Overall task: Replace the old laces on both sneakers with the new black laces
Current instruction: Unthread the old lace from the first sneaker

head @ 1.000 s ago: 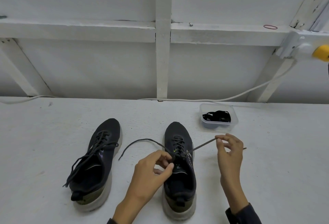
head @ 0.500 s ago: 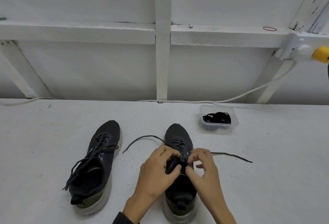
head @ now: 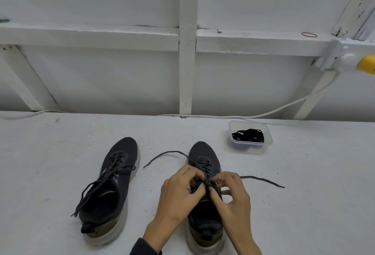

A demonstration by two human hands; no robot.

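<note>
Left hand [head: 178,194] and right hand [head: 233,196], fingers curled, pinch the old lace [head: 205,165] over the right sneaker's [head: 205,150] middle eyelets, ends trailing either side; lace looks light, limp, best gripped close to an eyelet.

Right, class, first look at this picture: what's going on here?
A person is unlacing one sneaker on a white table. The left hand and right hand both pinch its old lace over the tongue, and the loose ends trail out to either side. The other sneaker sits to the left, laced and untouched. The new black laces wait in a clear tub behind.
</note>
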